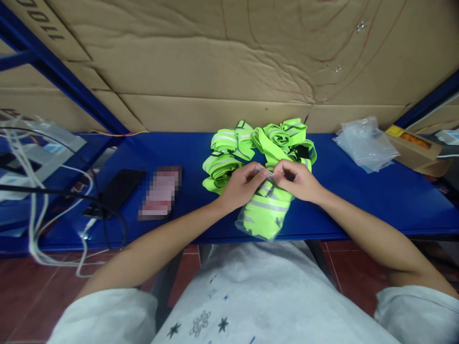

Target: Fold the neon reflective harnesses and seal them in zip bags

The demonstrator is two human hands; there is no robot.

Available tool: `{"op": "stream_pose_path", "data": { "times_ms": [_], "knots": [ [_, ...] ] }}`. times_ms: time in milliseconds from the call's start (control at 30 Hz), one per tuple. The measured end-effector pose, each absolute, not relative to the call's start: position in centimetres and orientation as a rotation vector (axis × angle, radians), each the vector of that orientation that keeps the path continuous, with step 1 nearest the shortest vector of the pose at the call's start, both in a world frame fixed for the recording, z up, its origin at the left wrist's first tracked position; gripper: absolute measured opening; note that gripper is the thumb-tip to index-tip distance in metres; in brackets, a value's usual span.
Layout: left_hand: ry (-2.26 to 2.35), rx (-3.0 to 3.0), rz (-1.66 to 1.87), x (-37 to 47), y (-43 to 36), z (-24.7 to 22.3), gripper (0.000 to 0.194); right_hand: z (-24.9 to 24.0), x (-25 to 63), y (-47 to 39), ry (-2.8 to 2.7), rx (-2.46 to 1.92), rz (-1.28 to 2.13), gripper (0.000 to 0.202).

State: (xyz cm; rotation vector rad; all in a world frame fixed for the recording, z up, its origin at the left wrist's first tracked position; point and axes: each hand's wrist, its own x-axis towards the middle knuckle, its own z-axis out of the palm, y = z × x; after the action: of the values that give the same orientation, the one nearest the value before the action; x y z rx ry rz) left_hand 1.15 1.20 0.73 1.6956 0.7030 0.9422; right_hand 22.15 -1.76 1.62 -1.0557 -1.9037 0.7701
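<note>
A clear plastic bag [267,210] with a folded neon-yellow reflective strap inside lies at the front edge of the blue table. My left hand [247,181] pinches the bag's top edge from the left. At the same edge, my right hand [296,179] has its thumb and fingers closed on the plastic from the right. Just behind my hands sit several rolled neon-yellow reflective straps [281,136] with grey stripes and black buckles. Part of this pile is hidden by my hands.
To the left are a phone with a blurred screen [160,193], a black device [120,191] and white cables [36,215]. Clear plastic bags [366,143] and a small cardboard box [416,148] lie at the right. Cardboard [201,62] walls the back of the blue table [358,200].
</note>
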Motion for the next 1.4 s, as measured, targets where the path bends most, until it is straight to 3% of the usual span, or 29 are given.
{"op": "stream_pose_path", "data": {
  "times_ms": [500,700,967,1400],
  "knots": [
    [0.740,1.903,0.951,0.8,1.6,0.7,0.051,1.2,22.4,-1.5,-1.865,-1.080,0.836,0.027],
    [0.740,2.040,0.925,0.4,1.0,1.2,0.046,1.8,22.0,-2.1,-1.945,-1.024,0.936,0.032],
    [0.638,2.033,0.929,0.4,0.9,1.4,0.037,2.1,21.8,-2.3,-1.977,-0.947,0.922,0.031],
    [0.763,1.944,1.132,0.6,0.6,0.9,0.048,2.0,22.2,-1.9,-1.896,-1.056,0.924,0.035]
  ]
}}
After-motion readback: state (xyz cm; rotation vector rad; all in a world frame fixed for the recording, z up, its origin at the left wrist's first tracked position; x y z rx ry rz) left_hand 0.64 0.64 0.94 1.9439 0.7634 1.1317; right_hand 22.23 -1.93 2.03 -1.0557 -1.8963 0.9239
